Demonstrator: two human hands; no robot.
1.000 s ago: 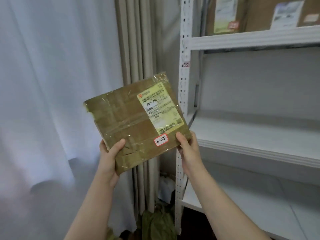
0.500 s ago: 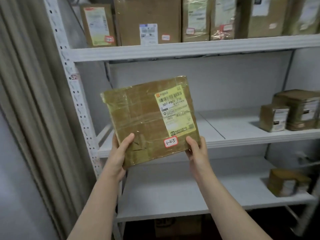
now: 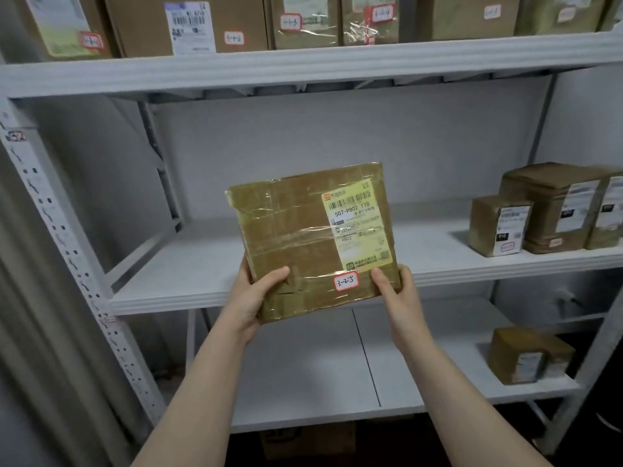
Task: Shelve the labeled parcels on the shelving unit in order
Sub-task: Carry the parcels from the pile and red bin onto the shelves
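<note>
Parcel (image 3: 296,237) now fronts mid shelf (image 3: 188,271); L hand (image 3: 253,298), R hand (image 3: 401,298) grip same.

White steel shelving unit (image 3: 64,230), perforated upright at 9 o'clock, three boards in view. Top shelf (image 3: 303,67) at 12 o'clock: row of brown parcels (image 3: 188,21) standing side by side across the full width, most with small red-bordered tags facing out. Middle shelf (image 3: 188,274): three boxes bunched at 3 o'clock. Small box (image 3: 499,227) sits nearest the front edge, larger box (image 3: 553,203) just right of it and further back, third box (image 3: 610,214) cut off by the frame edge. Lower shelf (image 3: 320,372): two panels, seam running front to back near 6 o'clock, single parcel (image 3: 526,355) at 4 o'clock.
</note>
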